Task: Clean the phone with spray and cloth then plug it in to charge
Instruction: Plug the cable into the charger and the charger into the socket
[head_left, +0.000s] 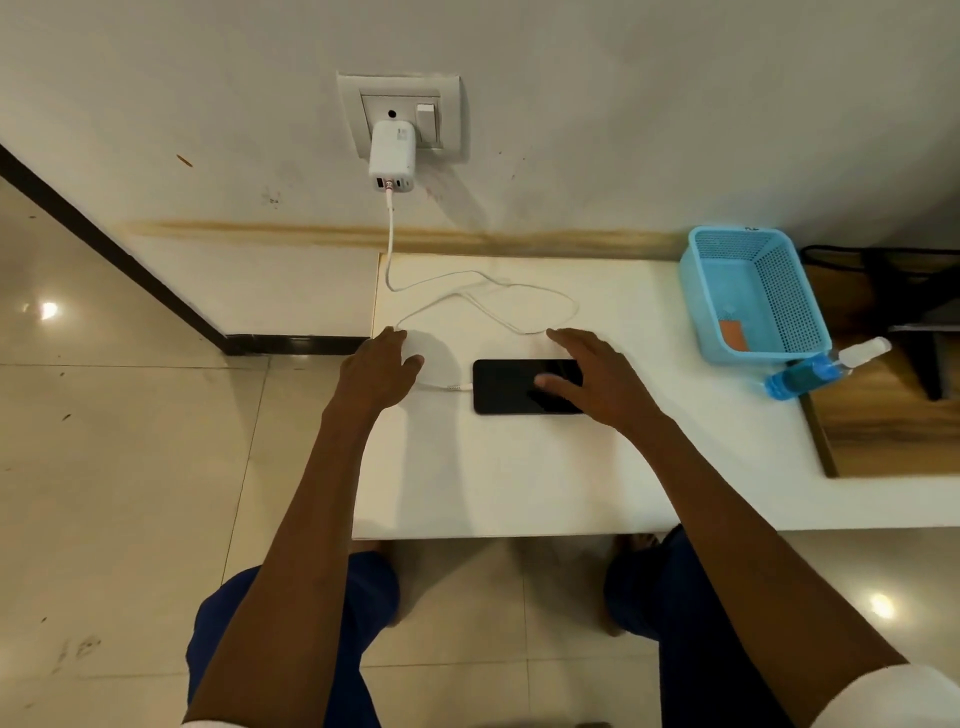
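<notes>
Two hands of ours reach over the white table (519, 467). Our left hand (382, 364) hovers at the table's left edge with fingers loosely extended and holds nothing, just left of the cable's plug end. Our right hand (597, 376) is spread flat with straight fingers above the right part of the phone (511, 387), thumb over the dark screen; we cannot tell whether it touches the glass. The phone lies flat, screen up, with the white cable (483, 304) plugged into its left end. That cable loops across the table and climbs to the charger (392, 156) seated in the wall socket (447, 104). A blue spray bottle (821, 371) lies on its side near the table's right edge, just beside a blue basket (701, 291) holding something orange.
</notes>
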